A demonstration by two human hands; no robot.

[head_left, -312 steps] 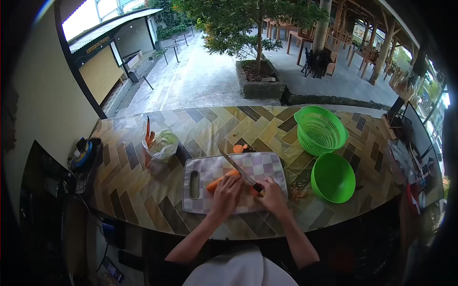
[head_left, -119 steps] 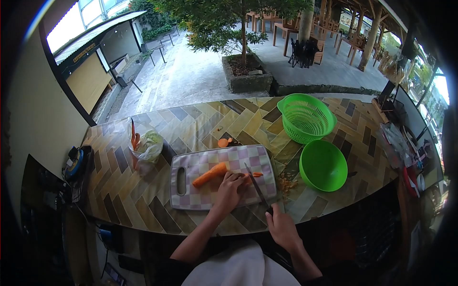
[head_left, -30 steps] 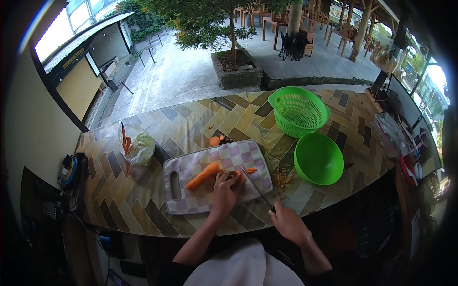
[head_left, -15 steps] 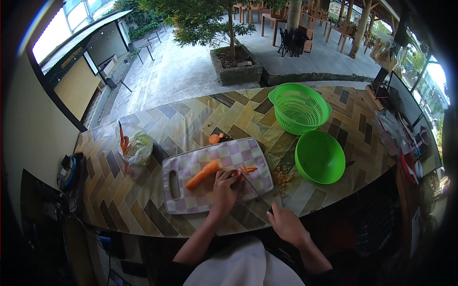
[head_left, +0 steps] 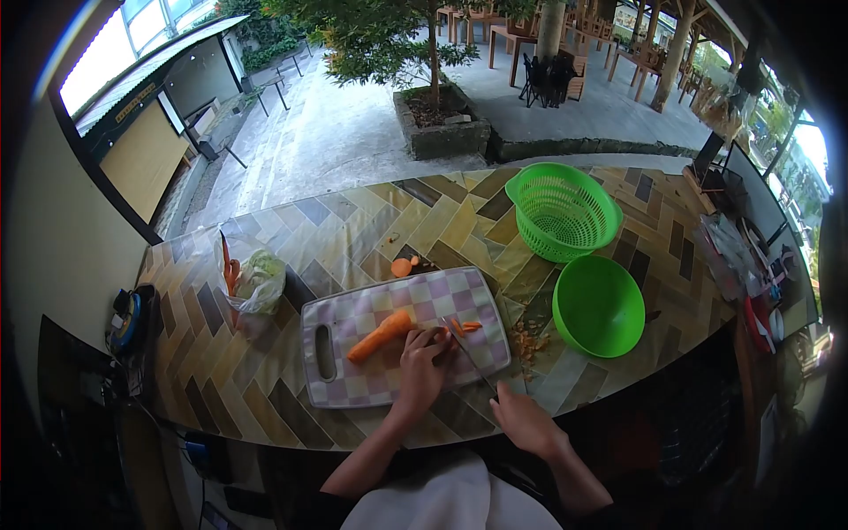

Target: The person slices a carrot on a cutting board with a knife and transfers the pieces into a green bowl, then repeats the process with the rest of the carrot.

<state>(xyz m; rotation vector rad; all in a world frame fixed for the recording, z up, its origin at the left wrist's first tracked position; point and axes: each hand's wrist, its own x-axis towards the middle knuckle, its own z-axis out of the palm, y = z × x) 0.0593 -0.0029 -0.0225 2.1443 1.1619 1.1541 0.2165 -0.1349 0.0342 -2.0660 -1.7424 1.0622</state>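
A chequered pink-and-white cutting board (head_left: 353, 390) lies on the table in front of me. On its left half rests a thick peeled carrot (head_left: 380, 338). My left hand (head_left: 424, 364) is on the board beside the carrot's right end, fingers bent and pressed down; whatever they pin is hidden. My right hand (head_left: 528, 422) grips the handle of a knife (head_left: 473, 359), whose blade slants up and left across the board, close to my left fingertips. Just right of the blade tip lie a few cut carrot strips (head_left: 470, 327).
Carrot end pieces (head_left: 403, 267) lie behind the board. Peelings (head_left: 531, 344) are scattered to its right, near a green bowl (head_left: 599, 306) and a green colander (head_left: 565, 212). A plastic bag (head_left: 260, 283) of vegetables sits at left.
The whole view has shifted slightly, so the table appears lower. Both hands stay in nearly the same place on the board and knife, with the blade still beside my left fingers.
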